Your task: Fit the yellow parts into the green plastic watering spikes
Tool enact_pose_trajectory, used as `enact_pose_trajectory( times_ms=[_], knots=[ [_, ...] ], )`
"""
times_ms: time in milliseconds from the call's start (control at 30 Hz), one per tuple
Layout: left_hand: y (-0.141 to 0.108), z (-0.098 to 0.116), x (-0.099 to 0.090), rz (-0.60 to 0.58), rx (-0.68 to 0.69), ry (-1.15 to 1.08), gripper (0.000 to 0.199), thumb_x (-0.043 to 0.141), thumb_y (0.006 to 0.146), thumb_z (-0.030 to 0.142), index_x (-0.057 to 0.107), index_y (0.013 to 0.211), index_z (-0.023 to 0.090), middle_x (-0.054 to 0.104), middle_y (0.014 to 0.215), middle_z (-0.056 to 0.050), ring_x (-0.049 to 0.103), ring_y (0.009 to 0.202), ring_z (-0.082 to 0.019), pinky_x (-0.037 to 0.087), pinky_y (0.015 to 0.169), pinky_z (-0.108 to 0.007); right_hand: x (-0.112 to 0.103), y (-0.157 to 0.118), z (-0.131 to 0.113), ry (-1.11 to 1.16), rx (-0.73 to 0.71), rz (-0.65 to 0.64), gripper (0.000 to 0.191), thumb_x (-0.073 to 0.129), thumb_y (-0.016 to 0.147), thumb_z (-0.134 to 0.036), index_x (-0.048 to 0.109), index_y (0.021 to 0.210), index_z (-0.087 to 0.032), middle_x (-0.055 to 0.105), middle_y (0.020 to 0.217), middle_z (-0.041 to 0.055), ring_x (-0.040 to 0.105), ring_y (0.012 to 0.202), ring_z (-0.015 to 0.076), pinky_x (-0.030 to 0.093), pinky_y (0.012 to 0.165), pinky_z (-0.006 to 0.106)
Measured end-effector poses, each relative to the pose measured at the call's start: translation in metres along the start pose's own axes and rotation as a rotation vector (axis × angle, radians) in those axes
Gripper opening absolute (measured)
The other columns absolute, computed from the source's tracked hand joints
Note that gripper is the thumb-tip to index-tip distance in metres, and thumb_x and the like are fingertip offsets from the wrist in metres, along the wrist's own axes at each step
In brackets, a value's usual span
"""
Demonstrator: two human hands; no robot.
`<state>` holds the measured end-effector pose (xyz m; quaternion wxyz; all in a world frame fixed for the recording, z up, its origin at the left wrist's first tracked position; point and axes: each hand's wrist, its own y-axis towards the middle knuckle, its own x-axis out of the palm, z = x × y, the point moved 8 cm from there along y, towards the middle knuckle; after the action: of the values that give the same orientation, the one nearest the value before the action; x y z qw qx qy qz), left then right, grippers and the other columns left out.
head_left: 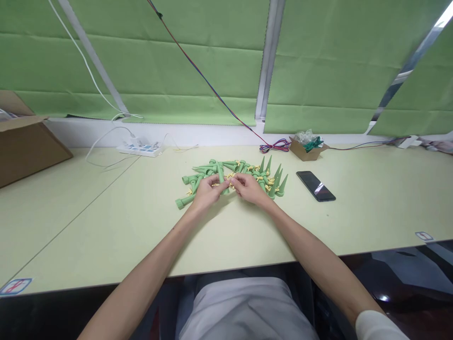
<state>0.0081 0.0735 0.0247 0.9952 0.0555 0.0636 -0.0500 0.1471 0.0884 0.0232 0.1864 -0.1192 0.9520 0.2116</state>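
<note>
Centrally, in the head view, the left hand (pixel 208 190) has its fingers wrapped around a smooth green tube (pixel 221 172), held tilted at the near edge of a heap (pixel 201 168) of similar matte pieces. The right hand (pixel 249 186) has thumb and forefinger drawn narrow close beside the tube; whether they pinch something small, I cannot tell. Slim tapering spikes (pixel 283 186) point upward on the right, with knobbly yellow bits (pixel 270 181) among them. All lie on the flat, pale table (pixel 371 198). Beyond, a glossy black phone (pixel 315 186) rests near a small cardboard box (pixel 299 151) of crinkled clear plastic (pixel 305 137), and creased green fabric blinds (pixel 177 71) hang behind.
</note>
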Motion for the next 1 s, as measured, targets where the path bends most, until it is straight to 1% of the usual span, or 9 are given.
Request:
enact_pose_trajectory(
  times_ms=[200, 300, 400, 467, 567, 667, 767, 867, 1000],
  knots=[
    [0.0017, -0.0026, 0.0008, -0.025, 0.013, 0.004, 0.044, 0.085, 0.072, 0.055, 0.072, 0.087, 0.016, 0.058, 0.07, 0.002, 0.027, 0.046, -0.004, 0.018, 0.043, -0.025, -0.0007, 0.0011, 0.0004, -0.071, 0.005, -0.005, 0.04, 0.045, 0.099, -0.048, 0.053, 0.07, -0.021, 0.045, 0.055, -0.0031, 0.044, 0.06, 0.0152, 0.033, 0.061, 0.029],
    [0.0013, -0.0019, 0.0014, -0.027, 0.01, -0.002, 0.043, 0.085, 0.071, 0.055, 0.07, 0.082, 0.016, 0.056, 0.068, 0.003, 0.027, 0.045, -0.004, 0.018, 0.043, -0.025, -0.0007, 0.0018, -0.001, -0.096, -0.01, -0.003, 0.042, 0.044, 0.099, -0.048, 0.056, 0.07, -0.02, 0.046, 0.057, -0.0029, 0.044, 0.059, 0.0147, 0.033, 0.062, 0.029],
    [0.001, -0.0032, 0.0004, -0.002, -0.023, -0.053, 0.045, 0.087, 0.067, 0.055, 0.065, 0.076, 0.016, 0.056, 0.068, 0.003, 0.027, 0.045, -0.004, 0.018, 0.043, -0.025, -0.0026, 0.0016, -0.002, -0.108, -0.024, 0.03, 0.044, 0.044, 0.1, -0.049, 0.052, 0.067, -0.021, 0.047, 0.06, -0.0026, 0.044, 0.06, 0.0142, 0.032, 0.063, 0.029],
    [0.0014, -0.0058, -0.0009, 0.02, -0.052, -0.093, 0.046, 0.088, 0.066, 0.054, 0.064, 0.075, 0.016, 0.057, 0.069, 0.002, 0.028, 0.045, -0.004, 0.018, 0.043, -0.025, -0.0031, 0.0007, -0.0027, -0.088, -0.033, 0.042, 0.043, 0.045, 0.1, -0.05, 0.047, 0.067, -0.021, 0.048, 0.061, -0.0027, 0.043, 0.06, 0.014, 0.033, 0.062, 0.029],
    [0.0024, -0.0087, -0.0022, 0.036, -0.068, -0.123, 0.044, 0.089, 0.066, 0.051, 0.063, 0.075, 0.016, 0.054, 0.068, 0.002, 0.03, 0.046, -0.004, 0.019, 0.043, -0.025, -0.0005, -0.0009, -0.0033, -0.009, -0.036, 0.01, 0.037, 0.047, 0.099, -0.048, 0.049, 0.073, -0.022, 0.051, 0.061, -0.003, 0.045, 0.058, 0.0142, 0.035, 0.062, 0.029],
    [0.0026, -0.0096, -0.0013, 0.025, -0.072, -0.128, 0.041, 0.088, 0.067, 0.049, 0.066, 0.078, 0.016, 0.057, 0.071, 0.001, 0.031, 0.046, -0.004, 0.019, 0.044, -0.026, 0.0008, -0.0019, -0.0031, 0.02, -0.026, -0.01, 0.034, 0.047, 0.099, -0.046, 0.05, 0.075, -0.023, 0.053, 0.062, -0.0028, 0.046, 0.059, 0.0148, 0.036, 0.062, 0.029],
    [0.0021, -0.0089, 0.0001, 0.015, -0.07, -0.125, 0.042, 0.088, 0.067, 0.048, 0.07, 0.085, 0.015, 0.063, 0.078, -0.001, 0.029, 0.046, -0.003, 0.018, 0.044, -0.026, -0.0003, -0.0017, -0.002, -0.027, -0.012, 0.002, 0.035, 0.047, 0.099, -0.045, 0.045, 0.071, -0.023, 0.048, 0.059, -0.003, 0.044, 0.06, 0.0152, 0.035, 0.062, 0.029],
    [0.0017, -0.0081, 0.0003, 0.013, -0.065, -0.116, 0.042, 0.087, 0.067, 0.05, 0.071, 0.085, 0.015, 0.062, 0.076, 0.0, 0.027, 0.045, -0.003, 0.017, 0.044, -0.026, -0.0014, -0.0006, -0.0007, -0.076, -0.005, 0.015, 0.036, 0.045, 0.099, -0.043, 0.042, 0.069, -0.023, 0.046, 0.059, -0.0029, 0.043, 0.062, 0.0153, 0.033, 0.062, 0.029],
    [0.0017, -0.0061, -0.0016, 0.016, -0.034, -0.052, 0.042, 0.086, 0.069, 0.051, 0.072, 0.088, 0.016, 0.061, 0.072, 0.001, 0.027, 0.046, -0.005, 0.018, 0.045, -0.026, -0.0011, 0.0011, -0.0003, -0.123, -0.016, 0.016, 0.036, 0.044, 0.1, -0.04, 0.045, 0.069, -0.022, 0.053, 0.066, -0.001, 0.046, 0.065, 0.0151, 0.033, 0.064, 0.029]
  ],
)
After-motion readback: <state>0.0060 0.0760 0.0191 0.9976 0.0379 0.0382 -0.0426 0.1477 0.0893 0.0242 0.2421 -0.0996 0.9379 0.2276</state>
